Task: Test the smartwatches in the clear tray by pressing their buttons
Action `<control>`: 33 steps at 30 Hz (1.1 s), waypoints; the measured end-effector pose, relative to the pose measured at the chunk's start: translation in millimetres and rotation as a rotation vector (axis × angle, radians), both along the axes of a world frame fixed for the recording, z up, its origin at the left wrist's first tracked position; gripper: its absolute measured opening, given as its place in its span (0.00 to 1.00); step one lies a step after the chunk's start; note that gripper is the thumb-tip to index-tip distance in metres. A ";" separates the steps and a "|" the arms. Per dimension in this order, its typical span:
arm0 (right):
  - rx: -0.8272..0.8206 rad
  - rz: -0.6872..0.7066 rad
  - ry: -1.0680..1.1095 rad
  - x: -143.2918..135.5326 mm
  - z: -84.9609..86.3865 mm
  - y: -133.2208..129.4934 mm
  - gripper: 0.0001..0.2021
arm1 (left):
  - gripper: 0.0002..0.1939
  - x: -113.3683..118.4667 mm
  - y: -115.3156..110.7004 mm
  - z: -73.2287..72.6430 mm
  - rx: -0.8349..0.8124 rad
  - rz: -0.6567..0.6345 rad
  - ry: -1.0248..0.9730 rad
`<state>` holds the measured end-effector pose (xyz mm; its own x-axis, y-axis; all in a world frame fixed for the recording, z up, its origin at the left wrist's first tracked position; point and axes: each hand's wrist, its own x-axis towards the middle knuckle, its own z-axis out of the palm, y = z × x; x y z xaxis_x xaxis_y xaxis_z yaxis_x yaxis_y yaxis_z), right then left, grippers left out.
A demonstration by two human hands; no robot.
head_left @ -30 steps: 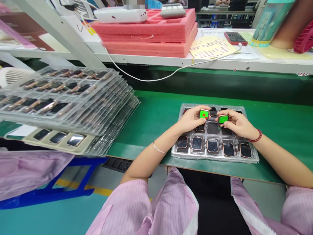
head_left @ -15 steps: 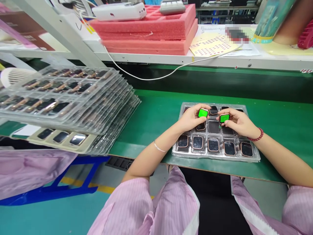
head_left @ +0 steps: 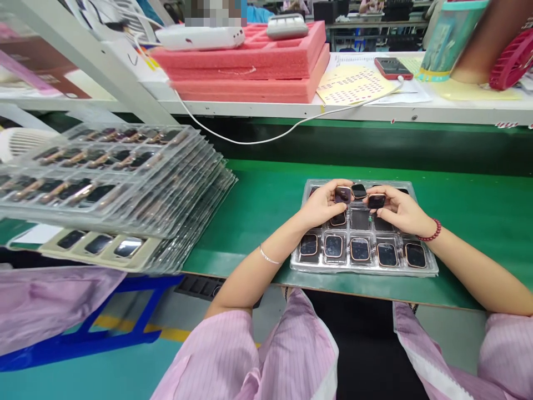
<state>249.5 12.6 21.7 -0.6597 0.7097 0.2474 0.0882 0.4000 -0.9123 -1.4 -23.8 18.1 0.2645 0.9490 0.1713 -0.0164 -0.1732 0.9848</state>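
Observation:
My left hand (head_left: pixel 322 204) is closed on a smartwatch (head_left: pixel 342 195) with a gold-coloured rim, its screen dark and facing me. In my right hand (head_left: pixel 402 210) is a second smartwatch (head_left: pixel 377 201), also dark-screened. Both are held just above a clear plastic tray (head_left: pixel 300 266) on the green bench. Several watch bodies sit in its front row, among them a watch (head_left: pixel 360 249) in the middle. Another watch (head_left: pixel 358 191) lies in the back row between my hands. One middle compartment (head_left: pixel 360 219) holds no watch. My fingers hide parts of the back rows.
Stacked clear trays (head_left: pixel 175 205) filled with watches stand at the left, a beige tray (head_left: pixel 154 247) beside them. On the shelf above are red foam blocks (head_left: pixel 250 83), a phone (head_left: pixel 392 68) and a pink fan (head_left: pixel 510 61). A white cable (head_left: pixel 250 143) hangs below the shelf edge.
Both held watch screens have gone from bright green to dark. My hands keep hold of the watches over the tray. The camera view has shifted slightly.

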 end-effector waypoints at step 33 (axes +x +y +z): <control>-0.392 0.017 0.213 2.4 0.6 9.6 0.31 | 0.36 -2.9 4.5 2.1 -0.207 0.000 -0.192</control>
<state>251.9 22.2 22.3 -0.6357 0.7662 0.0940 -0.1223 0.0203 -0.9923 -4.3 -19.3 20.2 0.2462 0.9690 0.0209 -0.2057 0.0311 0.9781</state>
